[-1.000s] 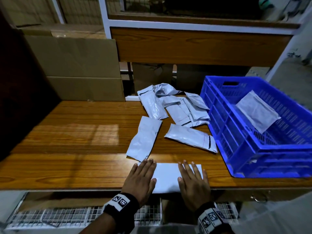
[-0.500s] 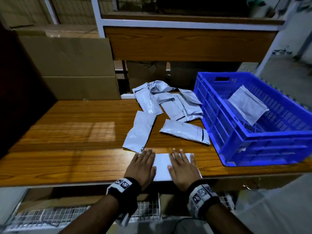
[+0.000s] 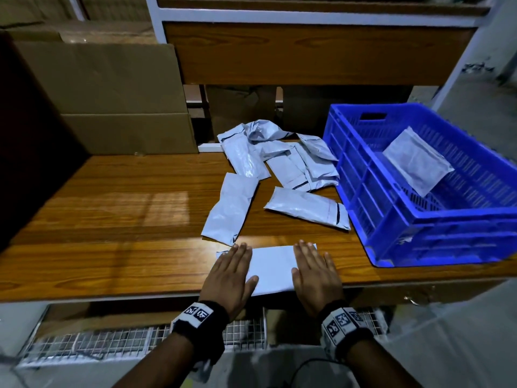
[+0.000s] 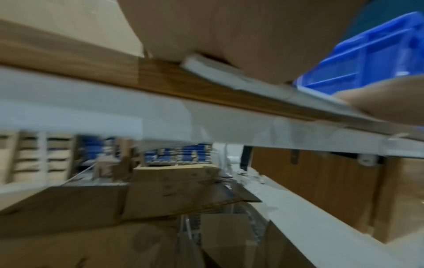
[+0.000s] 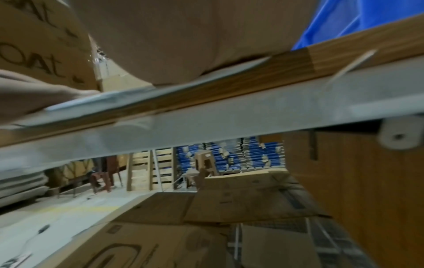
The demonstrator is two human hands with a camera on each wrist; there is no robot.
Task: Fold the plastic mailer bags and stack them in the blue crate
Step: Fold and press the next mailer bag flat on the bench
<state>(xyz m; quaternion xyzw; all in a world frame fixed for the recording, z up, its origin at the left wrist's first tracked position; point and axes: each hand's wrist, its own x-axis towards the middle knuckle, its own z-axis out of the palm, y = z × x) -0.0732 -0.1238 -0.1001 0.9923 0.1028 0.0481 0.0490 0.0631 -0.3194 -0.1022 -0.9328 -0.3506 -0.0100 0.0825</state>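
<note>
The fingers (image 3: 241, 256) of the left hand (image 3: 229, 275) lie straight and close together, pressed flat on the left end of a white mailer bag (image 3: 272, 268) at the near edge of the wooden surface (image 3: 112, 219). The right hand (image 3: 316, 273) mirrors it on the bag's right end, its fingers (image 3: 306, 254) likewise straight and flat, thumb out toward the middle. Neither hand curls round anything. The bag lies as a flat rectangle with its near edge slightly over the surface's lip; in the left wrist view its layered edge (image 4: 213, 70) shows under the palm, blurred.

Each wrist carries a black band with square black-and-white coded markers (image 3: 197, 312); no letters can be read on them.

Just beyond the left fingers lies 1 long grey mailer (image 3: 230, 211), and to its right another grey mailer (image 3: 307, 207) with a dark stripe near its end. Farther off, a crumpled heap of grey mailers (image 3: 279, 155) spreads across the far middle of the surface.

The blue crate (image 3: 363, 191) stands at the right, touching the heap and the striped mailer's end. Inside it 1 folded mailer (image 3: 416, 161) leans against the far right wall.

Flat cardboard (image 3: 112, 93) stands at the far left. In the right wrist view a carton (image 5: 34, 45) bears large letters reading "OAT"; the rest is cut off.
</note>
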